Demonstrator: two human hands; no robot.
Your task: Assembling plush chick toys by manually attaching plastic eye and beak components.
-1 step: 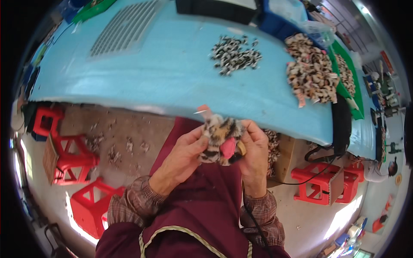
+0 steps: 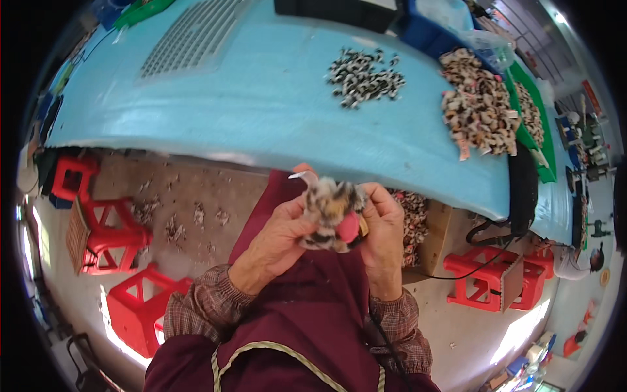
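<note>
Just off the table's near edge, above my lap, I hold a small plush piece (image 2: 325,206) in both hands. It has spotted cream, brown and black fur, a bright pink patch (image 2: 349,227) low on its right side, and a pale label (image 2: 305,175) sticking up at its top left. My left hand (image 2: 279,236) grips its left side between thumb and fingers. Closed on the right side is my right hand (image 2: 383,232), its fingertips partly hidden by the fur. A small yellow thing (image 2: 364,226) shows by the right thumb; its kind is unclear.
On the blue table (image 2: 248,117) lie a black-and-white heap of small fur pieces (image 2: 366,78) and a larger brown-and-cream pile (image 2: 480,104) beside a green tray (image 2: 522,124). Red stools (image 2: 140,310) stand left and right. An open carton (image 2: 434,242) of pieces sits under the table.
The plush piece has turned slightly in my hands, and its label has bent over to the left. Less of the yellow thing shows. The view has shifted a little.
</note>
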